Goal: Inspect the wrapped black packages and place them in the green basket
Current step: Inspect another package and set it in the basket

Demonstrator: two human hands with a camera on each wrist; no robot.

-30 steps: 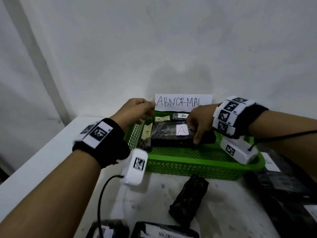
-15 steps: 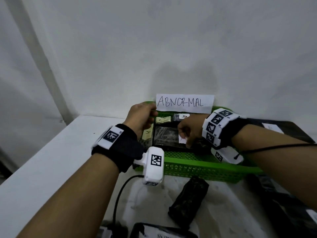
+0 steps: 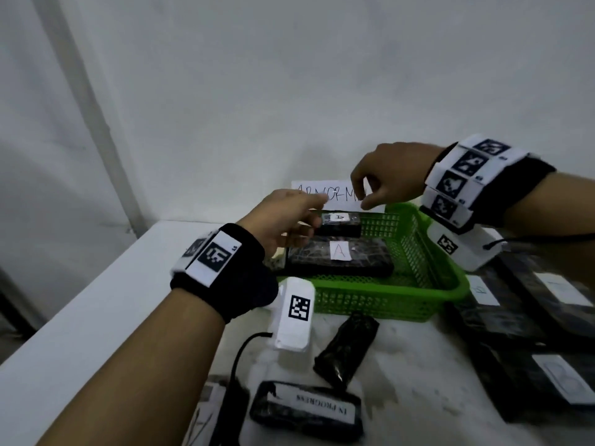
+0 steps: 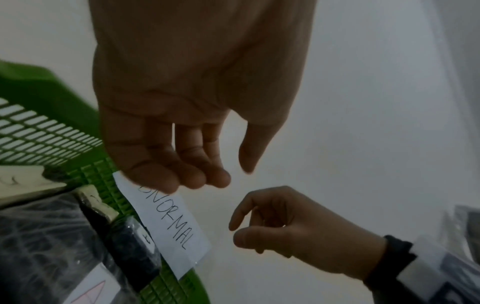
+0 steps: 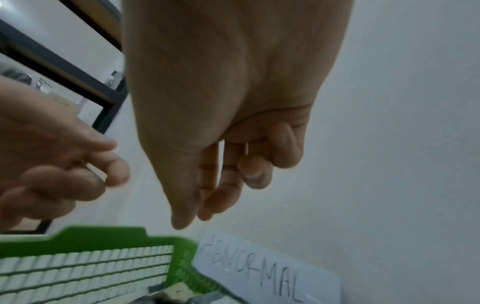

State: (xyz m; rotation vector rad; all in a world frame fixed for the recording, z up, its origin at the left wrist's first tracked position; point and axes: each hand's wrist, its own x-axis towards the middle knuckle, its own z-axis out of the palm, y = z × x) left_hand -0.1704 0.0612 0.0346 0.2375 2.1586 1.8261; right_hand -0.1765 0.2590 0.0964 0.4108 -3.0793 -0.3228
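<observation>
A green basket (image 3: 389,305) stands at the back of the white table. In it lies a large wrapped black package (image 3: 306,259) with a white "A" label, and behind that a smaller black package (image 3: 341,224), also marked "A". My left hand (image 3: 297,220) hovers over the basket's left side, fingers relaxed and empty, as the left wrist view (image 4: 228,174) confirms. Higher up, in front of the "ABNORMAL" sign (image 3: 335,196), my right hand (image 3: 367,194) hangs with loosely curled fingers (image 5: 228,189) that hold nothing.
On the table in front of the basket lie a small black package (image 3: 347,349) and one labelled "IN PROGRESS" (image 3: 309,410). Several large black packages (image 3: 528,320) are stacked at the right. A wall runs close behind the basket.
Both hands have let go of the large package and lifted out of the basket. The right hand rose highest. The package stays flat in the basket.
</observation>
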